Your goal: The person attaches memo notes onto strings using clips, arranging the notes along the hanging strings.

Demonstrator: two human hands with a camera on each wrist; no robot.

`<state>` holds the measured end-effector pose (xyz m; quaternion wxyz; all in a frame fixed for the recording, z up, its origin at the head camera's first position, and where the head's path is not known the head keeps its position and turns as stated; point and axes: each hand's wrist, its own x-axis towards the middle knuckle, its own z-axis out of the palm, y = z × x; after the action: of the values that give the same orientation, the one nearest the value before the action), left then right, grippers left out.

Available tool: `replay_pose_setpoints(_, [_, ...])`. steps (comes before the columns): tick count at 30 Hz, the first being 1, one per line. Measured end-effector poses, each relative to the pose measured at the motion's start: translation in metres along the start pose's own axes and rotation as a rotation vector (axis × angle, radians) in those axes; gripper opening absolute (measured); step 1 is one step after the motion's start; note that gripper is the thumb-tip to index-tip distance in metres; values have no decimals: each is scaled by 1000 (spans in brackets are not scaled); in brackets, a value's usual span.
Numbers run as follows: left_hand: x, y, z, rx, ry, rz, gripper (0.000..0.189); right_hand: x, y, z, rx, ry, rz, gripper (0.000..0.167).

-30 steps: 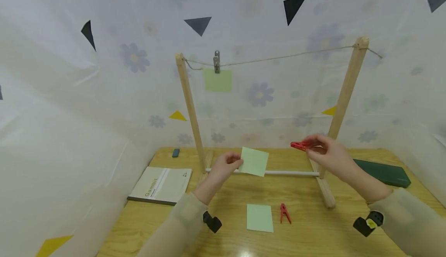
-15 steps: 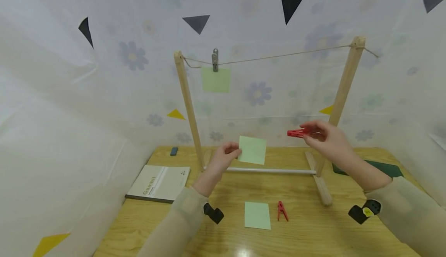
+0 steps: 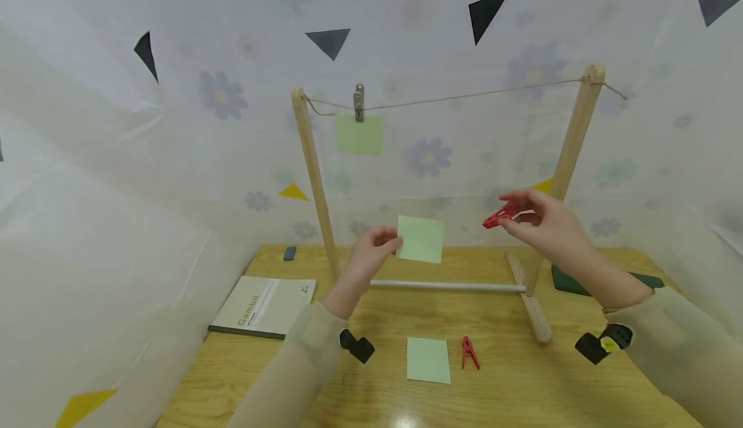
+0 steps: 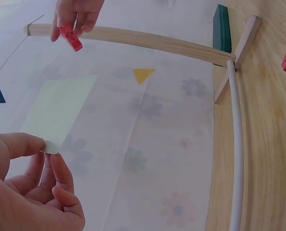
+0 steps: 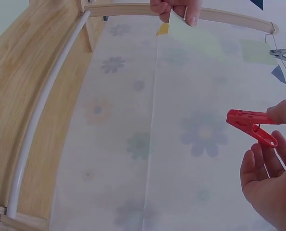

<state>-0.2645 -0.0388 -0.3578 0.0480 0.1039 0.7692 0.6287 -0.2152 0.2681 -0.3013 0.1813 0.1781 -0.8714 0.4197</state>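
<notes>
My left hand [image 3: 371,257] pinches a pale green paper square [image 3: 420,240] by its left edge, between thumb and fingers, above the table. Over on the right, a red clothespin [image 5: 251,122] is held between the thumb and fingers of my right hand [image 3: 536,222]. Behind both hands, a string [image 3: 464,95] runs between two wooden posts. From its left part hangs another green paper [image 3: 360,136], gripped by a metal clip [image 3: 359,104]. On the table lie a second loose paper square [image 3: 428,360] and a second red clothespin [image 3: 469,353] beside it.
The frame's left post [image 3: 315,176] and right post [image 3: 574,138] are joined low down by a white rod [image 3: 453,285]. A notebook [image 3: 264,305] and a small blue item [image 3: 289,253] lie at the left. A dark green case [image 3: 571,281] sits behind my right forearm.
Both hands have risen, the left with the paper and the right with the clothespin. The paper has turned more upright, and the clothespin's tip now slants downward.
</notes>
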Motion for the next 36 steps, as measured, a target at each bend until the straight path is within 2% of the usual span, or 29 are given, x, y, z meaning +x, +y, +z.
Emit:
replay_pose_setpoints(5, [3,5,-3,-19,12,-13,27,7,-5,-1,11,14,16,42])
replay_pose_setpoints(16, [10,16,-6,-5,31,32,27,20,-19,-12,11,40,58,44])
replay_pose_setpoints(25, [18,37,-2,-45,61,56,23,25,-27,-17,36,72,105,45])
replay_pose_setpoints(36, [18,51,0,-30,35,92,24,33,-33,-21,60,77,115,43])
